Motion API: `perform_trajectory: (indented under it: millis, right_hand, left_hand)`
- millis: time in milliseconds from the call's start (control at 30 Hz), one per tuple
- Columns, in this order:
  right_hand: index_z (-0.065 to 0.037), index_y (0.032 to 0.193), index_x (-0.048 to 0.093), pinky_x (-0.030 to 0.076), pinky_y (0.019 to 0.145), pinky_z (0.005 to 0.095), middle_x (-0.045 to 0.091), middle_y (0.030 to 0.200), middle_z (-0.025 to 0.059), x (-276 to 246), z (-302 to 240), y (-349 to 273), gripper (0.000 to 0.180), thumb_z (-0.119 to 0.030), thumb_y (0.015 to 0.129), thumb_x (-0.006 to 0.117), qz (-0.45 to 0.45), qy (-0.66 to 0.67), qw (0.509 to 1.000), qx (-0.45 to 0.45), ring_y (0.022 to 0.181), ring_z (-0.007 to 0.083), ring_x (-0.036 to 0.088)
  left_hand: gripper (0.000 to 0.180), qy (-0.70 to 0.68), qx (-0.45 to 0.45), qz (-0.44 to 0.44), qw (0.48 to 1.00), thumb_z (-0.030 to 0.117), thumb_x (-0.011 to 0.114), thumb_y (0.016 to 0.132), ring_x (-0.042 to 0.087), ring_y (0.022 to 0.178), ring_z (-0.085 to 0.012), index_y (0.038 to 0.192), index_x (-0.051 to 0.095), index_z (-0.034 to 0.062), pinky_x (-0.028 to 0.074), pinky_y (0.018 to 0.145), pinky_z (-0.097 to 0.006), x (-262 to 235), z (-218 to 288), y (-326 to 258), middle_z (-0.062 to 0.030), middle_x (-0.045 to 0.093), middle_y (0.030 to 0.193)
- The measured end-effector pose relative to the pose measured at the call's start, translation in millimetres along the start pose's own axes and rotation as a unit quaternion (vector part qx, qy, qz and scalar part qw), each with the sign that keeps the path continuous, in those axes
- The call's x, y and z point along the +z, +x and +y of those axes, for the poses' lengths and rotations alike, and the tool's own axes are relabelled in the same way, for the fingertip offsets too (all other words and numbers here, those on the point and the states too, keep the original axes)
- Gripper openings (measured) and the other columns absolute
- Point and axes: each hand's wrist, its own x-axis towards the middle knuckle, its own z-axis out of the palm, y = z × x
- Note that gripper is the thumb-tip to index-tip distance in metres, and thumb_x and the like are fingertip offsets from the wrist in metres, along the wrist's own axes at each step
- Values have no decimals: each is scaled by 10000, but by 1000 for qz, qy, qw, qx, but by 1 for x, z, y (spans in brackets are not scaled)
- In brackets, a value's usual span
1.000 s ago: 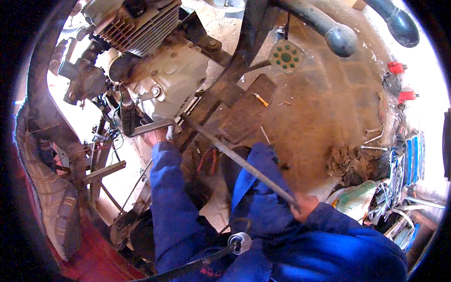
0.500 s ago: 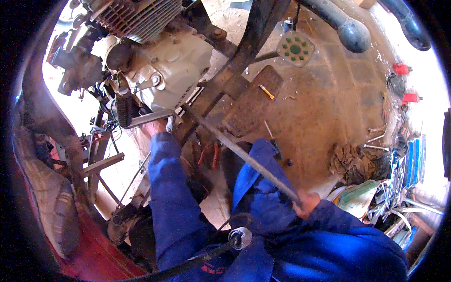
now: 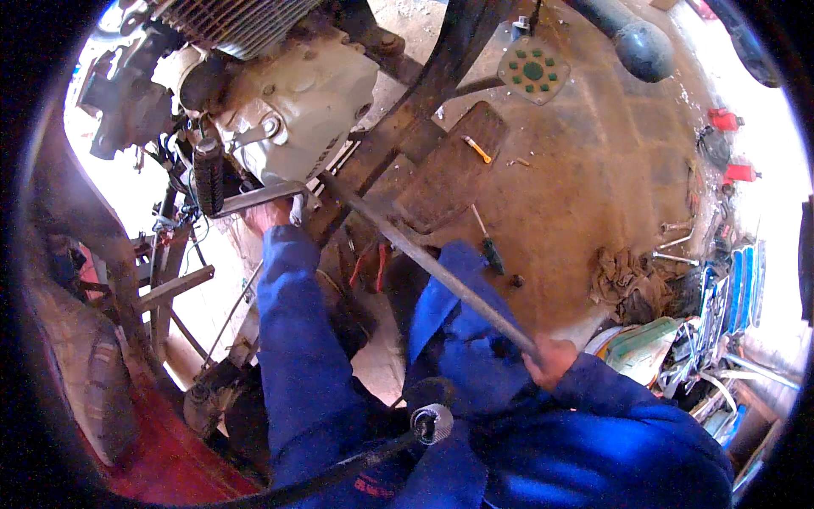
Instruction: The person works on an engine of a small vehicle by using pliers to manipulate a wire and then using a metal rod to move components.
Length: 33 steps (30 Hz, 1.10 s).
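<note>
Nearest, our right hand [image 3: 553, 363] has its fingers wrapped round the bar [image 3: 428, 261], a long, straight, dull grey metal length slanting above the floor's [image 3: 593, 187] near side. Its far end reaches the frame [image 3: 381, 161]; contact we cannot tell. Our left hand [image 3: 269, 217] sits partly behind the flat metal bracket [image 3: 259, 198], its fingers' grip hidden. We judge the bar already placed, with the ribbed peg [image 3: 208, 178] unremoved beside the smooth, stained engine [image 3: 301, 102]; what is left, we cannot tell.
</note>
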Motion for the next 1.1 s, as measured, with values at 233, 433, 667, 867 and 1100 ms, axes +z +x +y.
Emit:
perform_trajectory:
  millis: [233,433,667,867,1100]
  right_hand:
    - [-21,930,504,474,587,512,594,657,238,17,8,11,322,-294,796,613,-8,18,1000,-4,597,431,591]
    - [-6,968,505,493,606,490,606,681,241,-7,-5,2,337,-280,800,604,-37,47,998,28,631,427,603]
    - [1,943,500,497,634,478,617,733,251,19,7,8,303,-249,801,595,-24,1,1000,13,665,424,612]
    - [1,906,502,479,626,490,609,710,237,5,4,9,280,-221,776,614,-34,40,999,0,654,414,606]
    - [-15,935,502,479,608,489,598,683,226,11,13,6,277,-195,757,618,-8,48,999,-19,666,428,599]
  left_hand:
    - [419,2,-16,-27,1000,495,553,818,597,1021,-273,1000,688,143,451,859,-402,19,-17,2,-90,669,1016]
    - [366,12,15,-31,999,454,576,809,594,1042,-241,1019,690,176,421,909,-408,-80,36,-10,-67,659,1072]
    - [381,-3,-50,-56,997,468,580,791,599,1041,-232,1025,684,186,399,930,-420,-69,25,-8,-50,661,1079]
    - [439,42,-22,-99,994,541,456,862,558,1109,-210,1107,631,222,375,968,-409,-76,31,-5,-28,631,1163]
    - [369,-44,-71,-82,993,391,593,787,556,1113,-190,1133,646,276,314,1021,-420,-97,43,-20,22,642,1140]
